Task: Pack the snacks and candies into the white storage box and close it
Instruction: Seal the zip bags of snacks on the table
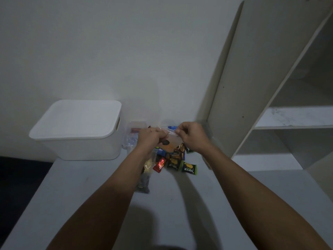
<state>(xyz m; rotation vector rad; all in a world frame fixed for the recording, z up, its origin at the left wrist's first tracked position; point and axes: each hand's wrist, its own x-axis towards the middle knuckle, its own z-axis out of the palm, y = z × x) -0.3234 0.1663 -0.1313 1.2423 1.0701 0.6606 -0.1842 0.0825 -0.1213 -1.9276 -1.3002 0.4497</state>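
While the white table (180,204) carries everything, white storage box (79,141) sits far left with lid (77,120) on, left of both hands. Clear plastic bag (170,144) is held up between them, above the snack packets (180,161). Left hand (150,138) grips its left top edge, fingers curled; right hand (189,136) pinches the right top edge. Red wrapper (159,165) lies near left.

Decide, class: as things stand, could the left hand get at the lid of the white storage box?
Probably yes, once freed. The lid lies bare beside the left hand, nothing between; but that hand and the right hand both grip a clear snack bag.
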